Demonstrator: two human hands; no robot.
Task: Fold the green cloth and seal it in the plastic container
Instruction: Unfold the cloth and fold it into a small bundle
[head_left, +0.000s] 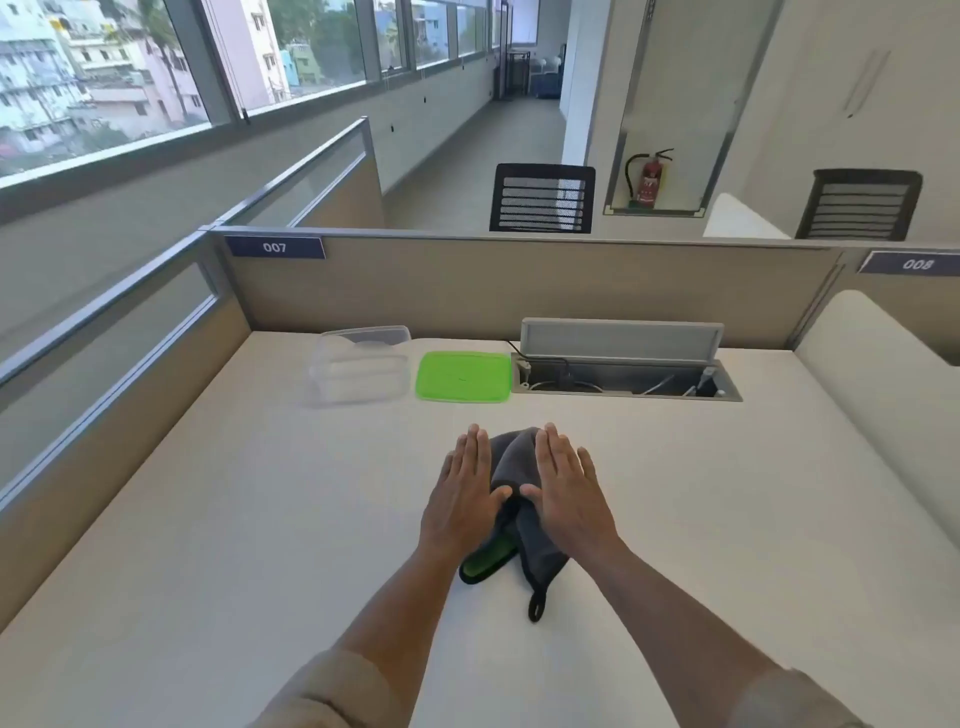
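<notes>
The cloth lies crumpled in the middle of the white desk; its outside is dark grey, a green side shows at a fold near its front left, and a black loop hangs at its near corner. My left hand rests flat on the cloth's left part, fingers straight. My right hand lies flat on its right part, thumb touching the grey fabric. A clear plastic container stands without a lid at the back of the desk. Its green lid lies flat just to the right of it.
An open cable tray with a raised grey flap is set into the desk at the back right. Beige partition panels border the desk at the back and left. Black mesh chairs stand beyond the partition.
</notes>
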